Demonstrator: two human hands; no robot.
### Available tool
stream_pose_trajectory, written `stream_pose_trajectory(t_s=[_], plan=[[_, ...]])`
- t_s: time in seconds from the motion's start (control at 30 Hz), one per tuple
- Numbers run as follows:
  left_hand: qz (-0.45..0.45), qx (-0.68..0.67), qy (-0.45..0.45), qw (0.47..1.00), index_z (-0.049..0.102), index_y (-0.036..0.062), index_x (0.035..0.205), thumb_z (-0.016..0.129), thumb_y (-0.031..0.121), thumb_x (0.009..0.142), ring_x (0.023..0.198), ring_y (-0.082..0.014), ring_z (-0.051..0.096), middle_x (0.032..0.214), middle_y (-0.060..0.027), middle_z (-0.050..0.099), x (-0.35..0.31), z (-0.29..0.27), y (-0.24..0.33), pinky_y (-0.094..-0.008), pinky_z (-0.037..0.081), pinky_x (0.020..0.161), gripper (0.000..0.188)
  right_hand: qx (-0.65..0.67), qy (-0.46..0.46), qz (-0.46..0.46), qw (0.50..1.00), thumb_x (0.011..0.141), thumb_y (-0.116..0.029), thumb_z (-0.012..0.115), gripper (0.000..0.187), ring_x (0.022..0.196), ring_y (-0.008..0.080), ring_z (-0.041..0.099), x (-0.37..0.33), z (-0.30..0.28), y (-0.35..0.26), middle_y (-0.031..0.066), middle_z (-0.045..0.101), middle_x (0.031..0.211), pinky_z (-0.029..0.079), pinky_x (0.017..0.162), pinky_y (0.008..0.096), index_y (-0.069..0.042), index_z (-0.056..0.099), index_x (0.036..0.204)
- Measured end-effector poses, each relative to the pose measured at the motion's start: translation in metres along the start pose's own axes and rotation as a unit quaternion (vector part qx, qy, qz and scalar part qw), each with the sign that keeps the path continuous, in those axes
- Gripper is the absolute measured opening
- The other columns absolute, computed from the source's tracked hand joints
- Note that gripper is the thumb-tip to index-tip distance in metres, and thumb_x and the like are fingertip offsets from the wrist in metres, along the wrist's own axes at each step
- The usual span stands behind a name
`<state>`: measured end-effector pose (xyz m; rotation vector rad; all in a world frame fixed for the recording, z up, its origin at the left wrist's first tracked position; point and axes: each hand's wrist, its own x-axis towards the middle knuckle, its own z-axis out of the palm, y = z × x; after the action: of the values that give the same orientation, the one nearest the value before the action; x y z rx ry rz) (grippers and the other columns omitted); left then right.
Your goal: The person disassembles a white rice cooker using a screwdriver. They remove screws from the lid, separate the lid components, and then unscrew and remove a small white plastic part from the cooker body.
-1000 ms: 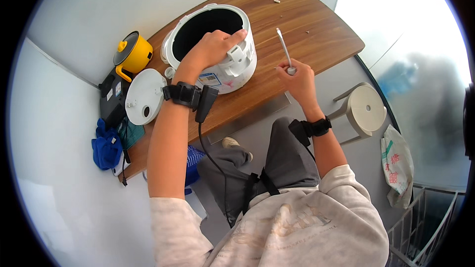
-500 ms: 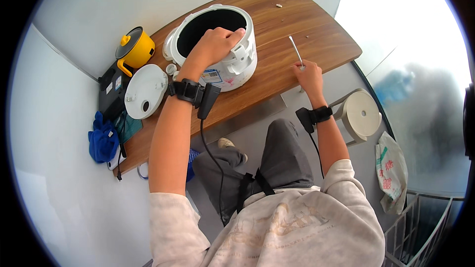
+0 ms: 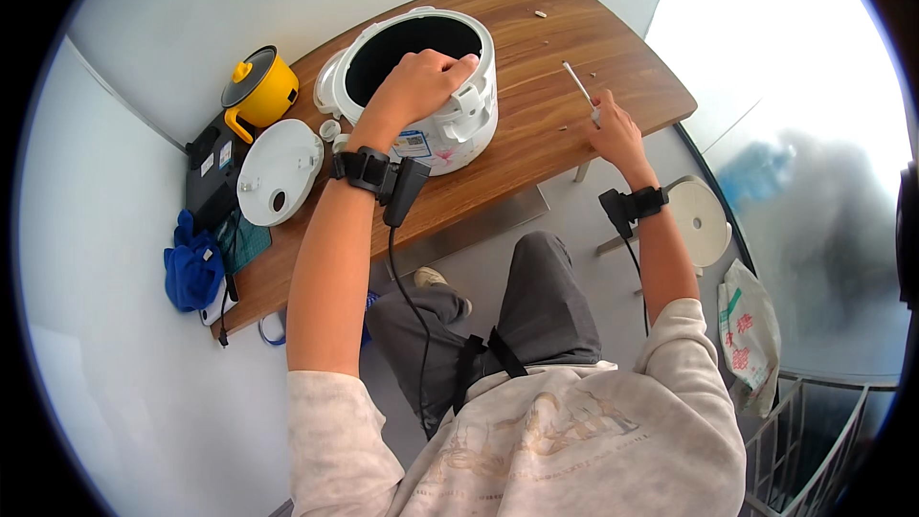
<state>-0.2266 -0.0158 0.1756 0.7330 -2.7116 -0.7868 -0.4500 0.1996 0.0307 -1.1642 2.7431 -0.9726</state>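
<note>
— Hands first: what do my 2 hands do?
— My left hand [image 3: 421,86] lies curled over the rim of the white cooker [image 3: 421,86], so it stays put on the wooden table [image 3: 536,148]. My right hand [image 3: 617,134] pinches a thin white stick [image 3: 579,88], tip up.

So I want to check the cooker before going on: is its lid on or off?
Off. The white cooker shows its dark open cavity; a round white lid lies beside it.
</note>
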Motion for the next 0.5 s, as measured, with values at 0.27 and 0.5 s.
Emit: stream_pose_trajectory(t_s=[0.27, 0.5], plan=[[0.016, -0.01, 0.0, 1.0, 0.068, -0.0036, 0.08, 0.05, 0.052, 0.099, 0.062, -0.0283, 0.061, 0.068, -0.0173, 0.066, 0.003, 0.003, -0.003, -0.0395, 0.047, 0.064, 0.062, -0.021, -0.013, -0.141, 0.99, 0.084, -0.003, 0.065, 0.037, 0.107, 0.0392, 0.061, 0.015, 0.003, 0.02, 0.0166, 0.063, 0.111, 0.05, 0.091, 0.046, -0.008, 0.067, 0.121], [-0.014, 0.003, -0.014, 1.0, 0.07, -0.0036, 0.083, 0.051, 0.054, 0.099, 0.063, -0.0274, 0.063, 0.071, -0.0171, 0.068, 0.001, 0.0, 0.0, -0.038, 0.048, 0.064, 0.063, -0.05, 0.007, -0.167, 0.985, 0.087, -0.008, 0.066, 0.04, 0.112, 0.0363, 0.06, 0.018, 0.009, 0.016, 0.0165, 0.06, 0.122, 0.049, 0.094, 0.0453, -0.008, 0.063, 0.127]])
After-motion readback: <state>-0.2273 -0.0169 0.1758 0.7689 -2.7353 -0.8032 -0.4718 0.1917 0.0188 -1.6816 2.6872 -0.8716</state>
